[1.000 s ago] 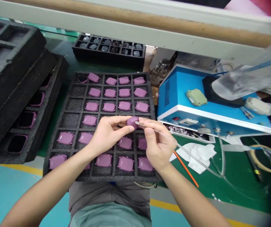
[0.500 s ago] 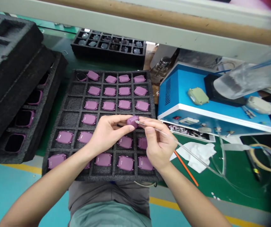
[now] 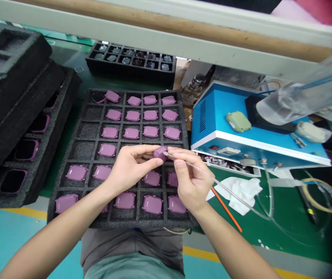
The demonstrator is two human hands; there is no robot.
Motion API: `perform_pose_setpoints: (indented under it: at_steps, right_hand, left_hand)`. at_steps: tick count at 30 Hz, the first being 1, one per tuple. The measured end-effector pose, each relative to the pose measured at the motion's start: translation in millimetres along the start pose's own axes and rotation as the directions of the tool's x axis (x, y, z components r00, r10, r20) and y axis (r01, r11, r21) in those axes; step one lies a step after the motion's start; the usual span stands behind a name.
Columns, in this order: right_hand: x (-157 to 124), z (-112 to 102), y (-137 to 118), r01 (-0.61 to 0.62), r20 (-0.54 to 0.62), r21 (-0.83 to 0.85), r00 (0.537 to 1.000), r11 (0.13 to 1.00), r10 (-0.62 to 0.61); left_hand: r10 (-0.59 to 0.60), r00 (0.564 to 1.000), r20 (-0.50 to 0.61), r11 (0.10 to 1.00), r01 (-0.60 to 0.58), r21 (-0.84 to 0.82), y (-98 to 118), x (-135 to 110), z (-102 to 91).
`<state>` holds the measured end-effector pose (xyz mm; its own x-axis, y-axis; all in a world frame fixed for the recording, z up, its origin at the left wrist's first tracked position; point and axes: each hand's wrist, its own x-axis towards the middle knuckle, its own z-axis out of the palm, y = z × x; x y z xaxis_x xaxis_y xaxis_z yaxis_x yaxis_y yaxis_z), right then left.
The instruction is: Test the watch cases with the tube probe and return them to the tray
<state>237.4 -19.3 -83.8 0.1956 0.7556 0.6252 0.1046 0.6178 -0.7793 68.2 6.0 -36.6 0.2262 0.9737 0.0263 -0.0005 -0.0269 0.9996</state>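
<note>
left hand (image 3: 131, 166) closed, gripping a purple plastic case (image 3: 160, 153) between thumb and fingertips, held just above the black foam tray (image 3: 87, 155). right hand (image 3: 190, 180) closed in a pinch on a thin clear tube (image 3: 230, 193), tube tip touching the case's edge. further purple cases (image 3: 131, 133) sitting in rows in the tray's cells. left of the tray, stacked black foam trays (image 3: 15, 77). right of the tray, a blue machine (image 3: 212, 112) with a pale green case (image 3: 238, 121) on top. beside the right hand, a white wipe (image 3: 241, 195) and an orange stick (image 3: 226, 209) lying on a green mat (image 3: 282, 228).
</note>
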Motion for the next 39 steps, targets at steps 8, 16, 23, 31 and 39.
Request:
perform_pose_setpoints:
  at_steps: [8,16,23,31,39]
  right_hand:
    - [1,1,0,-0.016,0.023,-0.013,1.0,1.0,0.016]
    - [4,3,0,-0.01,0.022,0.003,1.0,1.0,0.01]
    - [7,4,1,-0.009,0.027,0.009,1.0,1.0,0.009]
    - [7,4,3,-0.028,0.038,0.038,0.999,0.999,0.026]
    - [7,4,3,-0.039,0.044,0.029,0.998,0.999,0.038]
  left_hand:
    - [-0.039,0.999,-0.014,0.999,0.04,0.026,4,0,-1.2]
    - [-0.047,0.998,-0.035,0.995,0.05,0.092,4,0,-2.5]
    - [-0.045,0.997,-0.06,0.993,0.051,0.102,8,4,-2.4]
    - [-0.046,0.997,-0.065,0.989,0.055,0.136,12,5,-1.8]
    - [-0.032,0.998,-0.054,0.988,0.04,0.152,12,4,-3.6]
